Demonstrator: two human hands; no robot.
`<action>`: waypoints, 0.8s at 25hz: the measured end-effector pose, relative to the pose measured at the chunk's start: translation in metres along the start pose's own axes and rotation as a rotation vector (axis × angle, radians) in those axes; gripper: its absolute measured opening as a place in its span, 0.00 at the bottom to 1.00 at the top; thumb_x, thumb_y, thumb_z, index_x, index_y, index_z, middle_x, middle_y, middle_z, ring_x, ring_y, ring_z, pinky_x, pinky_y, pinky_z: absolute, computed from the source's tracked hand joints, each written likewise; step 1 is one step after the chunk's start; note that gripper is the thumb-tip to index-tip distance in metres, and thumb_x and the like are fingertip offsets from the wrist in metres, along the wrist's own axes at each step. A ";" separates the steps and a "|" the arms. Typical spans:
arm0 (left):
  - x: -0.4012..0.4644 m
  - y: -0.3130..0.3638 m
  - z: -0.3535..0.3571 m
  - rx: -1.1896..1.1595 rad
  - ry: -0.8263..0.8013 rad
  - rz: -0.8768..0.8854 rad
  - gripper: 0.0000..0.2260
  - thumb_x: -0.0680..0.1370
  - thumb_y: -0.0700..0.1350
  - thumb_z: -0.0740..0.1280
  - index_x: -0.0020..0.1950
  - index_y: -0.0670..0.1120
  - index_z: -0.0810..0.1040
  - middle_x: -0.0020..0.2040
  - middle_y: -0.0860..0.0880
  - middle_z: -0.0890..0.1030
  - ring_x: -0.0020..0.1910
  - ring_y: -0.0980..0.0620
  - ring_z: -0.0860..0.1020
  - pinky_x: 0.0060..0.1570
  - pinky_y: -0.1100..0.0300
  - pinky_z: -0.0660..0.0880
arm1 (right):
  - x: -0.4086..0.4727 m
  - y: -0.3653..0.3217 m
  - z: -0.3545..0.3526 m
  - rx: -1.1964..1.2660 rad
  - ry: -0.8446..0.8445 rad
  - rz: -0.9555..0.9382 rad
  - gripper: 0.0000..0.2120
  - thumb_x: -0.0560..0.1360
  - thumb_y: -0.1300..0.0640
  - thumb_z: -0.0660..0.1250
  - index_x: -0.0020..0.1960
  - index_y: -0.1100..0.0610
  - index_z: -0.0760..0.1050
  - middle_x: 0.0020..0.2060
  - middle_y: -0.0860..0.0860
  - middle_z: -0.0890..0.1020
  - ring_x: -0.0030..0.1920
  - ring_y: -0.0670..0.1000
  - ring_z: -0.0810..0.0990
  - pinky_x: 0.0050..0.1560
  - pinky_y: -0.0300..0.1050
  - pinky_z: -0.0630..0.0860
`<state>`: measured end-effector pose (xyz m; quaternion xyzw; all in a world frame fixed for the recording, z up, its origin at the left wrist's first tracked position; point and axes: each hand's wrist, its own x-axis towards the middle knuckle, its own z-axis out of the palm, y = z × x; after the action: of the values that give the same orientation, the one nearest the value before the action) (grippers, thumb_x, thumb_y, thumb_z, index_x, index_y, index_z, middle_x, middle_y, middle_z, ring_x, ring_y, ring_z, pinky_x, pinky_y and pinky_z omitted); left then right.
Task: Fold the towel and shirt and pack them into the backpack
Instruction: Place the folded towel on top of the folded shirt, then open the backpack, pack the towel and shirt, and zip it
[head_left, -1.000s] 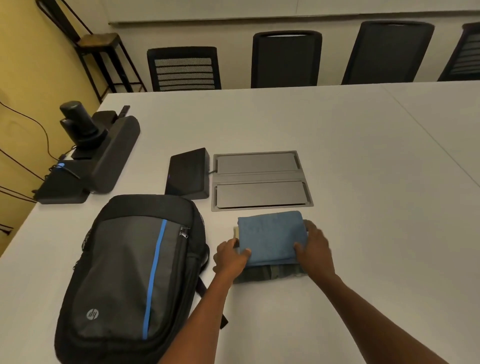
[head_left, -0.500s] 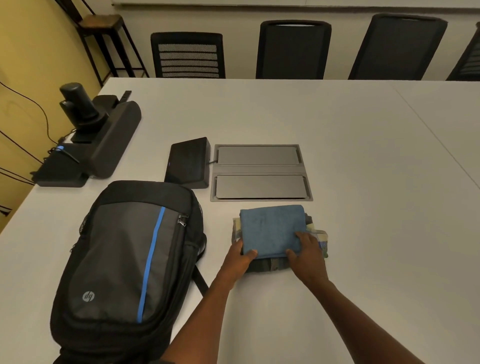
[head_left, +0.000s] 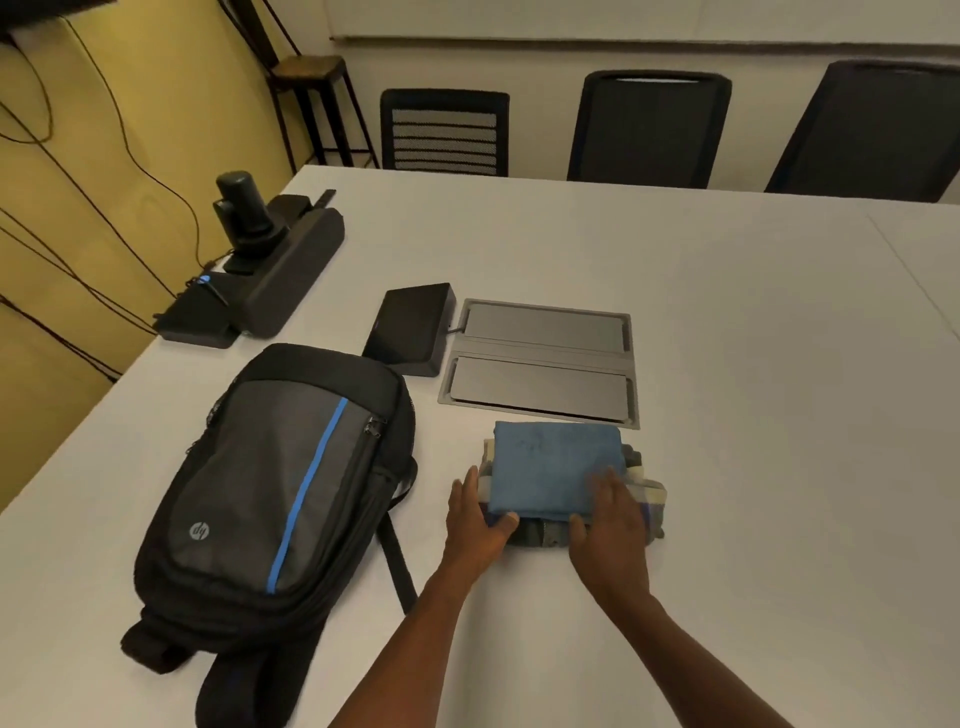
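Note:
A folded blue towel (head_left: 550, 467) lies on top of a folded plaid shirt (head_left: 649, 499), whose edges stick out at the right and front. My left hand (head_left: 475, 525) grips the stack's left front corner, thumb on the towel. My right hand (head_left: 613, 525) lies flat on the right front of the stack, fingers spread over towel and shirt. The black and grey backpack (head_left: 280, 483) with a blue stripe lies flat to the left of the stack, zipped shut, its straps trailing toward me.
Just behind the stack a grey cable hatch (head_left: 540, 364) is set in the white table (head_left: 753, 364). A small black box (head_left: 410, 327) sits beside it and a conference camera unit (head_left: 260, 260) stands at the far left edge. Black chairs (head_left: 649, 130) line the far side.
My right hand has moved from the stack's right side onto its front right top. The left hand has kept its grip on the left corner. The view has shifted.

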<state>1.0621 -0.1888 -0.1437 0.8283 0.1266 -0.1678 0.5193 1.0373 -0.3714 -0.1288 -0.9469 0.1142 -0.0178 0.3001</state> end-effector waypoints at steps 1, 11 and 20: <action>-0.009 0.003 -0.005 0.021 0.028 -0.008 0.42 0.76 0.49 0.73 0.80 0.54 0.48 0.81 0.47 0.50 0.79 0.45 0.53 0.75 0.44 0.60 | -0.002 -0.009 0.000 0.021 -0.035 -0.028 0.30 0.75 0.58 0.69 0.75 0.57 0.63 0.75 0.57 0.65 0.74 0.59 0.64 0.74 0.58 0.64; -0.104 -0.027 -0.100 0.068 0.380 -0.049 0.38 0.77 0.47 0.71 0.80 0.53 0.52 0.80 0.47 0.52 0.78 0.45 0.56 0.73 0.45 0.64 | -0.045 -0.101 0.005 0.278 -0.220 -0.210 0.24 0.79 0.55 0.64 0.74 0.58 0.64 0.69 0.56 0.71 0.68 0.57 0.70 0.68 0.52 0.67; -0.142 -0.089 -0.180 0.060 0.489 -0.111 0.38 0.76 0.45 0.72 0.80 0.48 0.54 0.79 0.44 0.55 0.78 0.44 0.56 0.75 0.47 0.61 | -0.090 -0.179 0.056 0.316 -0.353 -0.243 0.26 0.80 0.52 0.64 0.75 0.55 0.61 0.72 0.53 0.69 0.71 0.54 0.69 0.70 0.49 0.66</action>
<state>0.9249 0.0069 -0.0857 0.8513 0.2885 0.0056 0.4383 0.9920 -0.1774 -0.0686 -0.8834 -0.0589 0.0940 0.4553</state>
